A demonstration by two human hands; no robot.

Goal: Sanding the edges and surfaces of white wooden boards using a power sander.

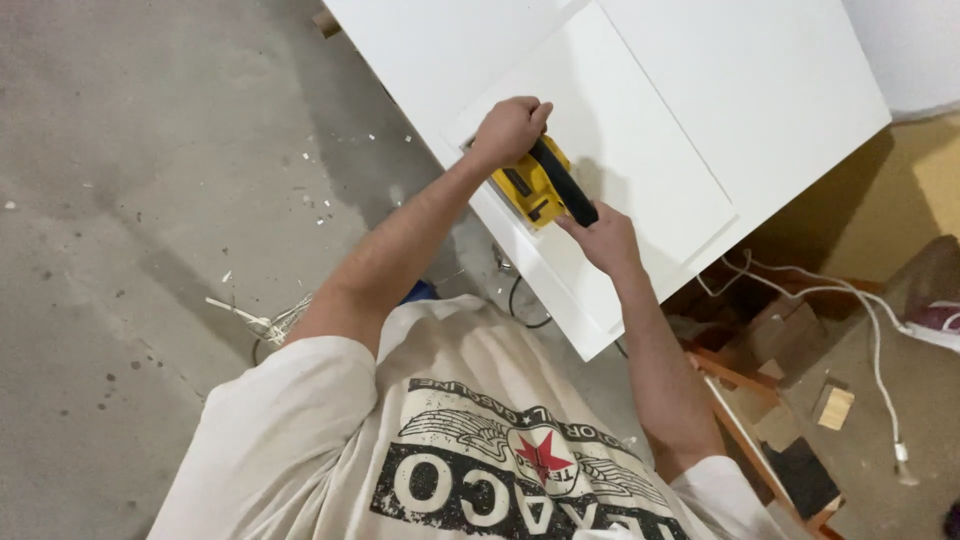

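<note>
A yellow and black power sander (540, 185) rests on a white recessed cabinet door panel (650, 150), near its left rail. My left hand (508, 130) is closed over the front top of the sander. My right hand (602, 235) grips the rear end of its black handle. Both arms reach forward from my light printed T-shirt. The underside of the tool is hidden against the panel.
Grey concrete floor (130, 200) with white chips and debris lies to the left. A black cable (520, 300) hangs below the panel edge. At right are a white cord (870, 320), wood scraps (832, 406) and a wooden frame (740, 420).
</note>
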